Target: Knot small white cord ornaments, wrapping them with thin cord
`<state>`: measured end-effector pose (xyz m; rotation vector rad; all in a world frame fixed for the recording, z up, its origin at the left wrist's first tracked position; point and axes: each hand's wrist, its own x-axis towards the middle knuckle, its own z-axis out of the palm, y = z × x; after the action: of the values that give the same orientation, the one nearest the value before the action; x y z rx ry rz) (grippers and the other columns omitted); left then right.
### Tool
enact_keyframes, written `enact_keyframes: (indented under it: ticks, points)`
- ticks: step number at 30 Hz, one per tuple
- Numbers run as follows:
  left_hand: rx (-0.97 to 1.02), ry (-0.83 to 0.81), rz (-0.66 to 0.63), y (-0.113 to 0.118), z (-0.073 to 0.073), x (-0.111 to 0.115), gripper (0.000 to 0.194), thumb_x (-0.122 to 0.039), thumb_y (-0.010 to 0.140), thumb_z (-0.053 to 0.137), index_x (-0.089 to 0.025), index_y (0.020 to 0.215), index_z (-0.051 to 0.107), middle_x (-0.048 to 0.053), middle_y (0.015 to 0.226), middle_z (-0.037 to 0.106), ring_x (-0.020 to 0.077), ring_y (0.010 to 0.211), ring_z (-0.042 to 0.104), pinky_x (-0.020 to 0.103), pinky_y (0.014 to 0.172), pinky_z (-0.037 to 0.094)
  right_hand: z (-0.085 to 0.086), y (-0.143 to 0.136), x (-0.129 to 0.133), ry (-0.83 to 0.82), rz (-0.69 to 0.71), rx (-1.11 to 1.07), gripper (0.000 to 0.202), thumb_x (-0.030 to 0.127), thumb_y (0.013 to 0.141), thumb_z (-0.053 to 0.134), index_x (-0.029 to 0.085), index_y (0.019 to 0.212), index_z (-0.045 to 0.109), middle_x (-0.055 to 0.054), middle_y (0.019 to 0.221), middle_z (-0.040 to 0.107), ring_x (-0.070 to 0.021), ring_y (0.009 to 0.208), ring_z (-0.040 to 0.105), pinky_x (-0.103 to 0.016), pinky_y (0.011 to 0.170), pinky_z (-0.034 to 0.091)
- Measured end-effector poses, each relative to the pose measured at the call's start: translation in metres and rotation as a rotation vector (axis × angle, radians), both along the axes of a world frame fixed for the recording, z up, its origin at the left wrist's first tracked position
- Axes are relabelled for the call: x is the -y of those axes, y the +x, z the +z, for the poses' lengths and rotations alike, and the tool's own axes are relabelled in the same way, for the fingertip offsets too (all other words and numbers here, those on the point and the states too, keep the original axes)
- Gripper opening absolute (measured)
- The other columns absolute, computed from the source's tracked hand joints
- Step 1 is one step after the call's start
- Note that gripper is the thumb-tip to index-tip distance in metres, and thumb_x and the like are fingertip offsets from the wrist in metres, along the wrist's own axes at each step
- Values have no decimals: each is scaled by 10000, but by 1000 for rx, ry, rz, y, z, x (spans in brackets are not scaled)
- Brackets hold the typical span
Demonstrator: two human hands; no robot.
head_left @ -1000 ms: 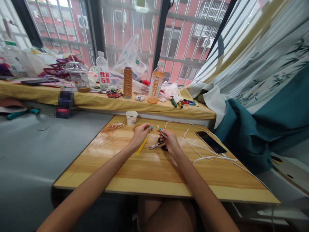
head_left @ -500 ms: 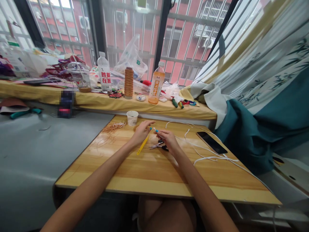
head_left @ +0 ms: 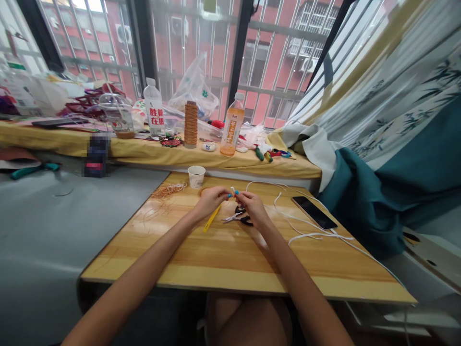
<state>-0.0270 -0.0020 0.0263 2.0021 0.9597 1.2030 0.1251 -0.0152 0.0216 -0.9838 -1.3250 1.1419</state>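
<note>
A small white piece of cord [head_left: 232,190] sticks up between my fingertips over the wooden table [head_left: 201,259]. My right hand [head_left: 252,205] pinches it from the right. My left hand [head_left: 212,199] meets it from the left, thumb and fingers pressed together on the same small piece. Black-handled scissors [head_left: 246,220] lie partly below my right hand, blades pointing left. Beside them, under my left hand's side, is a yellow strip-like tool [head_left: 212,219]. Part of a brown thread coil [head_left: 202,191] shows behind my left hand.
A paper cup [head_left: 196,177] and loose brown threads [head_left: 168,190] are at the back left. White cords [head_left: 306,235] and a phone [head_left: 314,212] lie right. On the ledge stand a thread spool [head_left: 190,124], an orange drink bottle [head_left: 232,126] and a clear bottle [head_left: 154,109].
My left hand's raised fingers have come down and closed at the white piece, nearly touching my right fingertips. The view has shifted slightly.
</note>
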Motion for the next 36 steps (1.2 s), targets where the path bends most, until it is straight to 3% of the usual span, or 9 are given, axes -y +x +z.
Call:
enact_keyframes:
  ticks: [7, 9, 15, 24, 31, 36]
  points:
    - [-277, 312, 50, 1, -3, 2, 172, -204, 776, 457, -186, 792, 628, 51, 757, 603, 158, 770, 509, 253, 724, 370, -3, -3, 3, 183, -259, 278, 212, 366, 650, 581, 185, 542, 603, 16, 505, 505, -104, 482, 425, -236, 488, 292]
    - [-275, 318, 65, 2, -3, 3, 173, -217, 778, 458, -186, 789, 628, 53, 759, 602, 159, 771, 508, 255, 725, 370, -2, -5, 6, 243, -320, 335, 186, 346, 668, 570, 192, 574, 616, 4, 547, 536, -118, 511, 458, -243, 512, 315]
    - [-124, 34, 37, 3, -2, 1, 182, -138, 726, 479, -159, 808, 640, 35, 766, 641, 143, 716, 552, 226, 668, 396, -1, -4, 5, 261, -297, 323, 180, 332, 693, 547, 187, 678, 653, -10, 635, 565, -122, 537, 499, -245, 533, 355]
    - [-29, -135, -80, 3, -7, -5, 187, -186, 686, 524, -139, 802, 662, 29, 790, 664, 141, 741, 563, 225, 703, 395, -12, -3, -4, 82, -190, 124, 233, 368, 622, 592, 154, 684, 658, 23, 524, 517, -94, 486, 436, -217, 464, 321]
    - [266, -617, -232, -2, -2, -3, 221, -110, 647, 565, -102, 852, 646, 16, 631, 630, 82, 588, 538, 204, 615, 395, -12, -3, -4, 77, -173, 69, 220, 359, 604, 615, 176, 707, 683, 14, 605, 570, -90, 519, 458, -225, 507, 347]
    - [443, -855, -309, -4, -1, -1, 212, -63, 614, 599, -80, 822, 634, 32, 611, 622, 59, 544, 533, 183, 576, 393, -14, -1, -6, 216, -165, 154, 173, 320, 650, 600, 199, 729, 695, -1, 677, 583, -109, 612, 509, -233, 573, 370]
